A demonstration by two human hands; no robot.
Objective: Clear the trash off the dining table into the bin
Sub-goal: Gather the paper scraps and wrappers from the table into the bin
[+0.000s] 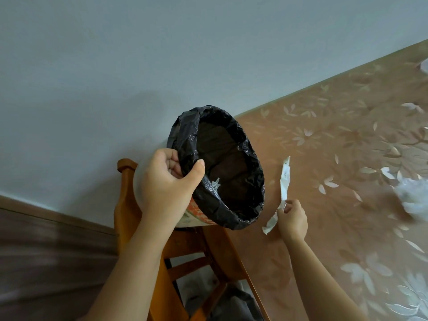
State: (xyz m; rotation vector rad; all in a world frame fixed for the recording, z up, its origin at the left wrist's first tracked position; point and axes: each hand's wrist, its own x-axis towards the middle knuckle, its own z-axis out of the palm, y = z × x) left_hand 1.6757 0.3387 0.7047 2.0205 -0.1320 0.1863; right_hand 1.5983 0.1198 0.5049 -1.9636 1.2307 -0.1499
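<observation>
Left hand: the left hand (168, 181) was closed on the near rim of the bin (217, 167), thumb hooked over the black liner (185, 135) and fingers curled beneath, at about 9 o'clock from the bin's mouth.
Bin: it was held up in the air and tipped, its mouth turned toward 4 o'clock, facing the table (335, 158); probably so trash could be pulled straight in off the table's edge.
Bin contents: a small pale scrap (215, 183) lay inside near the low rim; otherwise the liner looked dark and roomy.
Right hand: the right hand (292, 220) pinched a long white wrapper (284, 181) near its lower end between thumb and fingertips, the remaining fingers folded.
Wrapper: it lay on the table just beside the bin, at 3 o'clock from the mouth, with its far end pointing to 12 o'clock and a short tail hanging at 7 o'clock of the hand.
Edges: the table's long edge ran from 7 o'clock to 1 o'clock; the bin's lower rim sat right against it, so I judged the wrapper needed only a short drag toward 9 o'clock.
Open room: bare tablecloth lay between wrapper and rim, nothing in the way.
Other trash: a blurred white wad (412, 198) lay at 3 o'clock, well apart, still to be cleared.
Below: a wooden chair (185, 251) stood under the bin at 6 o'clock, leaving little room to lower it.
</observation>
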